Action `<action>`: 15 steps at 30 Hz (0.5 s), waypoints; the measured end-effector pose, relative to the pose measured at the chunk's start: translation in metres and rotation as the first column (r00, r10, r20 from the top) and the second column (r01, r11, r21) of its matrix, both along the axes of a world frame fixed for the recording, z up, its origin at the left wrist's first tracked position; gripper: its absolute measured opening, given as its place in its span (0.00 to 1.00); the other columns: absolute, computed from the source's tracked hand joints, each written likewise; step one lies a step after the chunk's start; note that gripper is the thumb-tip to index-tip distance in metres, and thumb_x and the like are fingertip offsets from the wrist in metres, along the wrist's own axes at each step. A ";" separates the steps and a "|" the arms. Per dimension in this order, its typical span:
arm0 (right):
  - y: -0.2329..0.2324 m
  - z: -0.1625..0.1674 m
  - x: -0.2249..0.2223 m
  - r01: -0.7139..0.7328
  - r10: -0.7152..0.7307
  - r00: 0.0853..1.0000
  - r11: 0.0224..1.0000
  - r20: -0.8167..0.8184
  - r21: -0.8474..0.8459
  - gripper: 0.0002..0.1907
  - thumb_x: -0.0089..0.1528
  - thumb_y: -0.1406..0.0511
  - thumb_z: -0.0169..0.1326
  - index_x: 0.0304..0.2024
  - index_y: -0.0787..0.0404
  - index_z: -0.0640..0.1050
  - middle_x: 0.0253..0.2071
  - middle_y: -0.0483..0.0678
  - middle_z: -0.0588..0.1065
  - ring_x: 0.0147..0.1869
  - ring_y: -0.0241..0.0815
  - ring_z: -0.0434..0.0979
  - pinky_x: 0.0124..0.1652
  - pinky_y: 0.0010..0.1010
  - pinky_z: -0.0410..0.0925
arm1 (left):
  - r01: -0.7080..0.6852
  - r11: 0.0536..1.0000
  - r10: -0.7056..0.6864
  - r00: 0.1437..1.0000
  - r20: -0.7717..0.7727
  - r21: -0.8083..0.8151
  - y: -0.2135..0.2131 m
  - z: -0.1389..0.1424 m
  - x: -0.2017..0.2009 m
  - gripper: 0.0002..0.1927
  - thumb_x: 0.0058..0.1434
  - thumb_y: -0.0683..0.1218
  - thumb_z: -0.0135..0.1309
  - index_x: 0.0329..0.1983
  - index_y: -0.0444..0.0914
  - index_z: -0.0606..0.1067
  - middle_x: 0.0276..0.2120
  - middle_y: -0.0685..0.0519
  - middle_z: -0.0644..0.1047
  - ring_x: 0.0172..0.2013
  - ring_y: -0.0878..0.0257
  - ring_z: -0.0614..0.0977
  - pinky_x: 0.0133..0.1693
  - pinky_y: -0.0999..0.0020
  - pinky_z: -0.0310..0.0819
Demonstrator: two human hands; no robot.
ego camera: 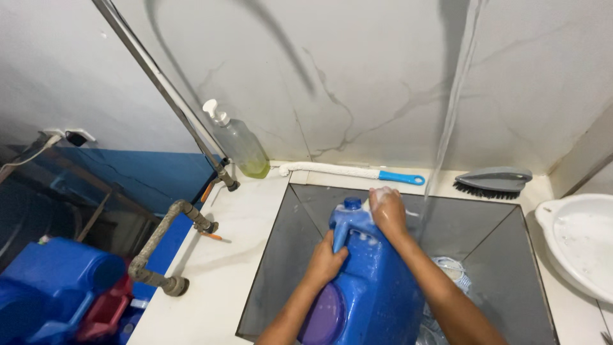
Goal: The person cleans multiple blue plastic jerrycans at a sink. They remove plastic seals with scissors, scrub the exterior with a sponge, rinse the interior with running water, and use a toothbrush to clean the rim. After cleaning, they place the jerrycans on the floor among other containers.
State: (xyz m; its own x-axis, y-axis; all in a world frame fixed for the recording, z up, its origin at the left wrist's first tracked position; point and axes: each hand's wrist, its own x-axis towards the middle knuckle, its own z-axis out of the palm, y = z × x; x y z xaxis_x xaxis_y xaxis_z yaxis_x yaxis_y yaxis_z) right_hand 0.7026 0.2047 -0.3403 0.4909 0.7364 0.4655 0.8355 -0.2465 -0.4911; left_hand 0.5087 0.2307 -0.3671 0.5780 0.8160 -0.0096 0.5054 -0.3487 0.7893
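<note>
A big blue plastic jug (377, 287) with a blue cap and a purple label stands in the grey sink (281, 255), its top covered in soap foam. My left hand (327, 262) grips the jug's handle. My right hand (387, 209), covered in suds, presses on the jug's shoulder near the cap with the fingers closed; what it holds is hidden by foam. A stream of water (447, 128) falls just to the right of my right hand.
On the white ledge lie a bottle brush with a blue handle (351, 172), a pump bottle of yellow-green liquid (241, 144) and a grey scrub brush (493, 181). A white basin (578, 239) sits right. Pipes and blue containers (57, 287) are left.
</note>
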 end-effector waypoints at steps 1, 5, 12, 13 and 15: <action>-0.002 -0.002 -0.001 -0.074 0.075 0.997 0.994 -0.016 0.081 0.21 0.71 0.60 0.46 0.26 0.63 0.77 0.31 0.61 0.75 0.41 0.64 0.73 0.50 0.53 0.66 | 0.028 1.000 -0.028 0.999 0.019 0.003 -0.002 0.005 -0.003 0.21 0.56 0.48 0.56 0.51 0.35 0.73 0.37 0.35 0.81 0.41 0.38 0.83 0.44 0.49 0.75; -0.006 -0.017 0.003 -0.083 0.116 0.986 0.964 -0.121 0.255 0.20 0.70 0.60 0.44 0.30 0.65 0.78 0.33 0.61 0.76 0.41 0.65 0.74 0.45 0.53 0.65 | 0.123 0.992 -0.119 0.990 0.075 -0.041 -0.006 0.024 -0.006 0.20 0.58 0.48 0.56 0.52 0.35 0.74 0.36 0.38 0.81 0.39 0.44 0.84 0.44 0.54 0.76; -0.008 -0.039 0.065 -0.480 0.380 0.509 0.870 -0.772 0.111 0.16 0.64 0.64 0.46 0.49 0.64 0.78 0.49 0.59 0.77 0.53 0.52 0.75 0.54 0.40 0.66 | 0.293 0.955 -0.291 0.954 0.069 -0.037 -0.007 0.049 -0.023 0.22 0.61 0.53 0.58 0.55 0.37 0.74 0.40 0.40 0.83 0.43 0.50 0.86 0.47 0.59 0.76; -0.013 -0.047 0.067 -0.420 0.382 0.563 0.896 -0.733 0.144 0.17 0.65 0.63 0.46 0.51 0.64 0.78 0.52 0.58 0.76 0.56 0.52 0.74 0.56 0.40 0.65 | 0.290 0.956 -0.289 0.957 0.030 -0.034 -0.008 0.049 -0.026 0.23 0.61 0.54 0.58 0.56 0.37 0.74 0.40 0.40 0.82 0.43 0.49 0.86 0.46 0.59 0.76; -0.030 -0.069 0.070 -0.314 0.359 0.614 0.928 -0.703 0.199 0.20 0.68 0.60 0.42 0.53 0.64 0.79 0.53 0.58 0.78 0.58 0.52 0.76 0.58 0.39 0.66 | 0.291 0.956 -0.292 0.955 -0.055 -0.028 -0.007 0.044 -0.029 0.25 0.61 0.55 0.57 0.58 0.38 0.74 0.39 0.39 0.82 0.42 0.47 0.85 0.45 0.58 0.77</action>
State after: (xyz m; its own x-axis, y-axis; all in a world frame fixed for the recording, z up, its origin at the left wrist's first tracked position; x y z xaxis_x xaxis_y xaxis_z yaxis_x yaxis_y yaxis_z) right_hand 0.7722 0.1744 -0.4090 0.4074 0.9053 0.1200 0.2353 0.0228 -0.9717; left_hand 0.4802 0.2239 -0.3235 0.7886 0.6115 -0.0641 0.4288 -0.4723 0.7701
